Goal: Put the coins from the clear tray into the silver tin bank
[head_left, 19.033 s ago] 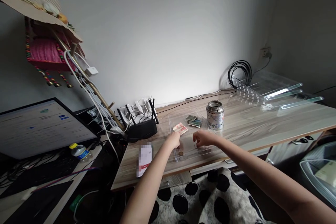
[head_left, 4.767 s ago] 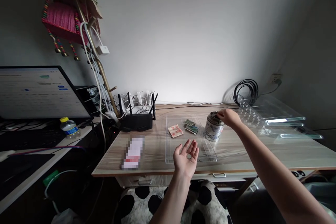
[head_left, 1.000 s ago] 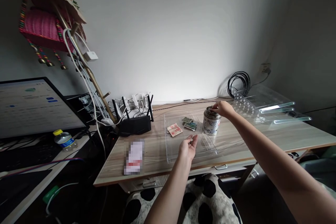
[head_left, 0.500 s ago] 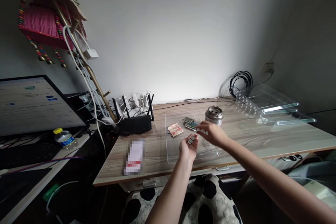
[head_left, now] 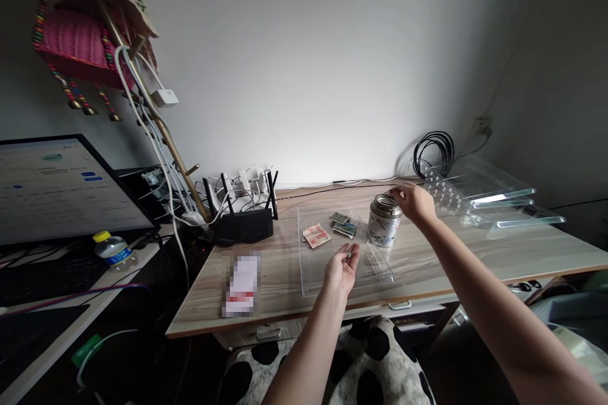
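My left hand is cupped palm up over the clear plastic tray, its fingers curled round coins that show only in part. At the top of a printed metal can is my right hand, fingers pinched together by the rim; what they hold, if anything, is hidden. On the tray lie a reddish banknote and a small group of greenish banknotes, beyond my left hand. The can stands upright to the right of these notes.
A black router and a pixelated pale item are on the desk's left part. Clear acrylic shelves and a coiled black cable occupy the right rear. A monitor and a bottle are further left.
My right hand has moved from above my left palm, right and away from me, to the can's top. The left hand stays nearly in place, its fingers more closed over the coins.
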Demonstrator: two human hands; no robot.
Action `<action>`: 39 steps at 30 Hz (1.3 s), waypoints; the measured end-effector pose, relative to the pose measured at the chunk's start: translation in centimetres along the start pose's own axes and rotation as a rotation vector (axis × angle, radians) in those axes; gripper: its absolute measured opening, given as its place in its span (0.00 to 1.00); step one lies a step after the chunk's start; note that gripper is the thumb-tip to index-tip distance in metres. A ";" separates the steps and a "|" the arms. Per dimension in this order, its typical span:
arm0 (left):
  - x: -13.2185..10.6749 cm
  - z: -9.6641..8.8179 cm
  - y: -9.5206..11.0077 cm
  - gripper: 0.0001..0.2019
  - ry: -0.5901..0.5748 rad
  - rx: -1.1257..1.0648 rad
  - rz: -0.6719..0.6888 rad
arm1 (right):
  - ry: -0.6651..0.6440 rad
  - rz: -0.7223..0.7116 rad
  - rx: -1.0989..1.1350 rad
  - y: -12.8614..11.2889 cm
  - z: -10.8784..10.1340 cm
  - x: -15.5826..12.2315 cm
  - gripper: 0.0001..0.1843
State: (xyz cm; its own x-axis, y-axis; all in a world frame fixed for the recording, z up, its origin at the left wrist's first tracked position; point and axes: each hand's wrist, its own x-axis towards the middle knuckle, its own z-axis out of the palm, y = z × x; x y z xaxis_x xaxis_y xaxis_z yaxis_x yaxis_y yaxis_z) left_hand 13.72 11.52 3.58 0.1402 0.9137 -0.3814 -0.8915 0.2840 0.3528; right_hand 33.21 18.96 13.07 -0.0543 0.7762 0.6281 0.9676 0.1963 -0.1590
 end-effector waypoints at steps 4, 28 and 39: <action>0.1 -0.1 -0.2 0.11 -0.011 -0.013 0.027 | -0.296 -0.073 -0.113 2.2 0.1 2.9 0.13; 0.1 -0.3 0.6 0.09 -0.110 -0.023 -0.123 | -0.278 -0.296 0.045 -5.9 1.0 -4.2 0.14; -0.3 -0.4 0.9 0.12 -0.084 -0.024 -0.095 | -0.337 0.075 -0.114 1.2 1.1 3.8 0.13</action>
State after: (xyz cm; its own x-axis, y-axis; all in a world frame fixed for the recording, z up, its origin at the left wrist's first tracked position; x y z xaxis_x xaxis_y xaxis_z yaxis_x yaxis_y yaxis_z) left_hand 12.67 11.37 3.74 0.2592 0.9046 -0.3384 -0.8827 0.3641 0.2972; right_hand 33.86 22.80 14.44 -0.0422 0.9436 0.3283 0.9922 0.0782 -0.0974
